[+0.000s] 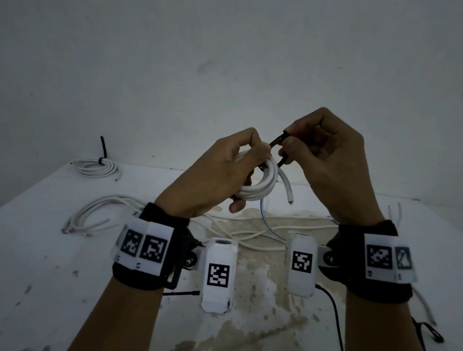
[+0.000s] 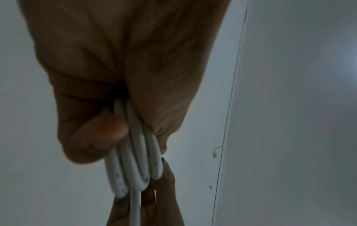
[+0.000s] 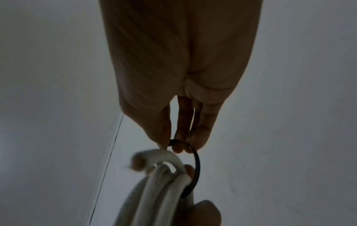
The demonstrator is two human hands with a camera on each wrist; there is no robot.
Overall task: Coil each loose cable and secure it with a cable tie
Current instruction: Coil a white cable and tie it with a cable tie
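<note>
Both hands grip: left hand holds white coil, right hand pinches black tie; no legible writing.

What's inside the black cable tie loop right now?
The black plastic cable tie loops around the coiled white cable's strands, held by the left hand. The right hand covers the tie's ends.

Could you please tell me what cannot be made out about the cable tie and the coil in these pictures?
- Head view: whether the black cable tie is locked; the right hand covers its ends.
- Right wrist view: the tie's head, hidden behind the fingertips.
- Left wrist view: most of the white coil, hidden inside the left hand and blurred.
- Head view: the number of loose cables on the table; wrist cameras cover some.
</note>
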